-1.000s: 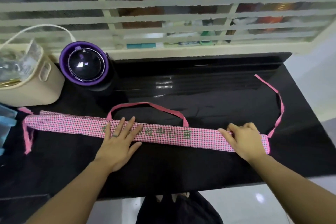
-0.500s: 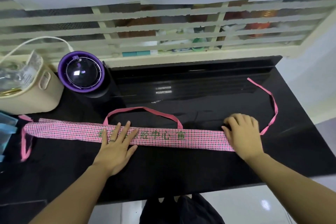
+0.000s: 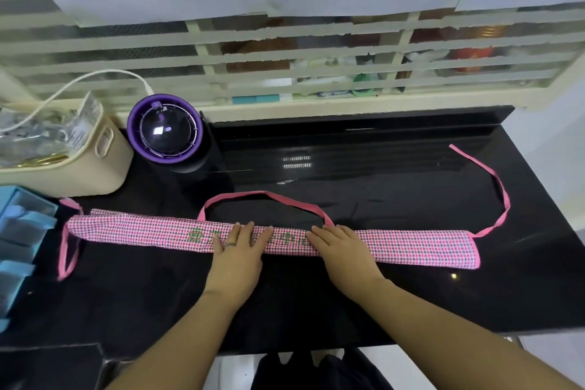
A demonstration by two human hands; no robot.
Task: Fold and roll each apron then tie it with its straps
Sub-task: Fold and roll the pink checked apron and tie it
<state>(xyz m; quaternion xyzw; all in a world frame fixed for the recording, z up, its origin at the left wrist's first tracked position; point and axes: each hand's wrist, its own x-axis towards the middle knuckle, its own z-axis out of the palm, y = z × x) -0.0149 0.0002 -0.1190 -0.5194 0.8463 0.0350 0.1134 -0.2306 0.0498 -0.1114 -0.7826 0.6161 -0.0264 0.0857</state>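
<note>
Apron (image 3: 411, 247), folded into a long narrow band, lies flat across the black counter (image 3: 380, 174), running left to right close to the near edge. Both hands rest palm-down on its middle with fingers straight, gripping nothing. The left hand (image 3: 235, 258), a ring (image 3: 231, 243) on one finger, has stayed over the green printed characters. The right hand (image 3: 343, 253), which half a second ago covered the band's right end, now sits just beside the left, so that end lies bare.

The counter is glossy and dark, with a raised lip along its back. At its left edge stand pale blue boxes (image 3: 22, 231); behind them is a beige basket (image 3: 79, 174) of clear wrappers, with a white cable (image 3: 79, 82) arching over it, and next to it a purple-rimmed fan (image 3: 164, 130). Beyond the counter a cream slatted grille (image 3: 285, 54) spans the wall.

The fabric is a pink check with small dark dots. A plain pink neck loop (image 3: 262, 196) arcs out from the far edge behind the hands. One tie strap (image 3: 500, 199) curls away from the right end towards the back; the other strap (image 3: 68, 250) hangs in a loop at the left end.
</note>
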